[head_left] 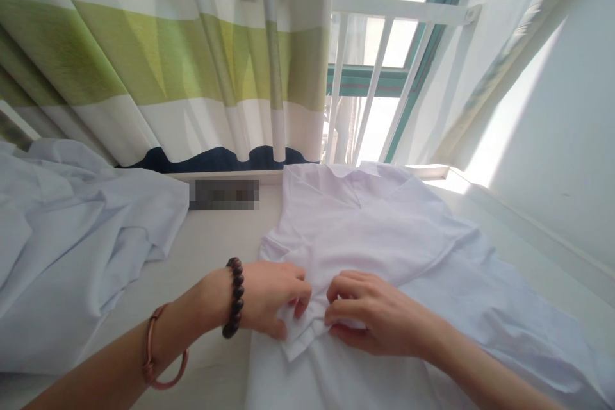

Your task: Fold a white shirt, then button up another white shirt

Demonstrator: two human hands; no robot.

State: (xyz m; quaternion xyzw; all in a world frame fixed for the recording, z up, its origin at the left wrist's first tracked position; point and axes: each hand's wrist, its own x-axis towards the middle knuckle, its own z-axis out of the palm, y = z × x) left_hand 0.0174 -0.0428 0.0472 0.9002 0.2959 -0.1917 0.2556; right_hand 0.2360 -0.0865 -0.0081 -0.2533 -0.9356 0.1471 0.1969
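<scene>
At the far left a heap of rumpled white cloth (91,230) lies on the pale worktop (211,237), its loose folds running out of view. Behind it hangs a white curtain (192,64) with a broad green band, and below the curtain, on the worktop near the back edge, a dark patch (223,195) is pixelated past recognition. The person's left arm reaches in from the lower left, wearing a copper-coloured band (148,346) and, at the wrist, a string of dark beads (234,298). The left hand (269,295) is at the left side of a white garment (375,237), fingers bent and thumb apart from them, beside a small folded flap (298,338); whether it grips the fabric cannot be told. The garment is laid over the middle and right of the worktop, fairly flat with shallow creases. Just right of the flap, the right hand (369,314) touches the garment with curled fingers facing the left hand; whether they pinch cloth is hidden. Behind the garment a white railing (401,8) crosses a green-framed window (427,54), and a sunlit white wall (567,160) closes the right side.
</scene>
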